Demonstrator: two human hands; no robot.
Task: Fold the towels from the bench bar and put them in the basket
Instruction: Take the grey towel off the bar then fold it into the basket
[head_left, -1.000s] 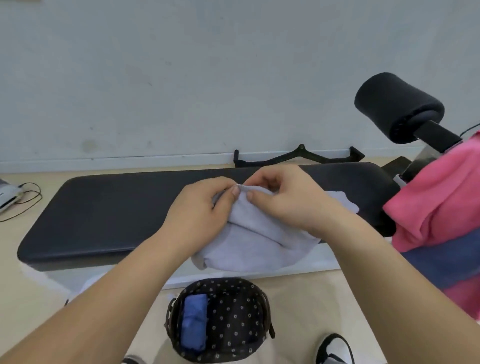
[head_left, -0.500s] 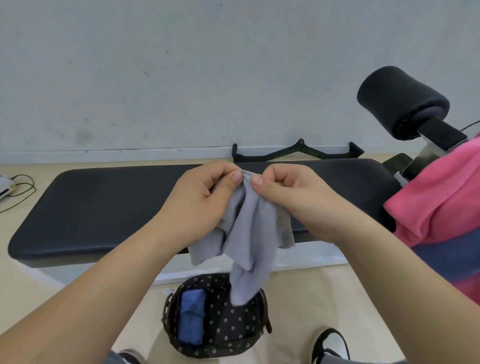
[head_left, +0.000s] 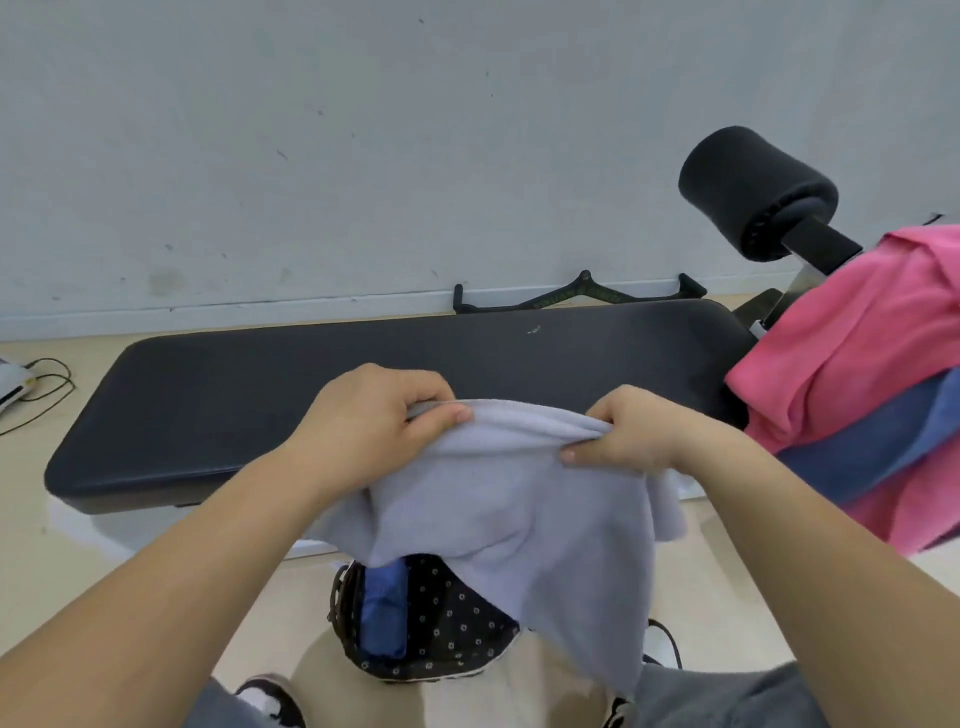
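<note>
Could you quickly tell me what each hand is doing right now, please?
Left hand: closed, pinching the top edge of the grey towel.
Right hand: closed on the same edge.

Both forearms are seen bare from the bottom corners up to the wrists; no sleeves, watch, rings or bands are worn. The left hand (head_left: 382, 415) and the right hand (head_left: 631, 436) are uncovered, and short, unpainted nails are shown on the fingers (head_left: 462, 414). Grey trousers (head_left: 727, 696) are worn on the legs along the bottom edge. Dark shoes (head_left: 272, 699) with white parts and laces are seen.
</note>
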